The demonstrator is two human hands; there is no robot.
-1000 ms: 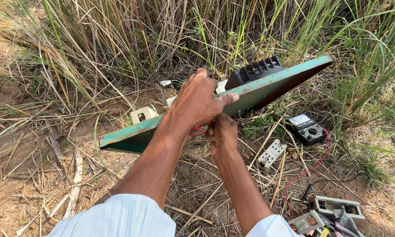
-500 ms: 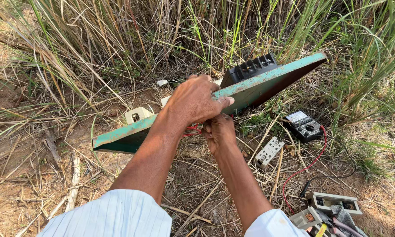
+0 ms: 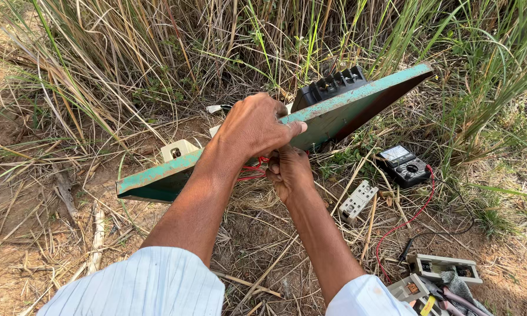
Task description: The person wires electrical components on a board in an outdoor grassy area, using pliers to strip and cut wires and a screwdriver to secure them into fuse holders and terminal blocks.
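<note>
A long green-painted board (image 3: pixel 357 105) is tilted up on edge over dry grass, its right end raised. A black switch block (image 3: pixel 329 86) and a cream socket (image 3: pixel 178 149) are fixed on its far face. My left hand (image 3: pixel 255 126) wraps over the board's top edge near the middle. Beneath the board, my right hand (image 3: pixel 288 169) reaches its underside, closed at some red wires (image 3: pixel 253 167); what the fingers hold is hidden.
A black multimeter (image 3: pixel 403 164) with a red lead (image 3: pixel 407 219) lies on the ground at right. A white terminal block (image 3: pixel 358 201) lies near my right forearm. Grey switch parts and pliers (image 3: pixel 436 280) sit at the bottom right. Tall grass stands behind.
The board has stayed tilted and shifted only slightly in view. Both hands keep their places on it.
</note>
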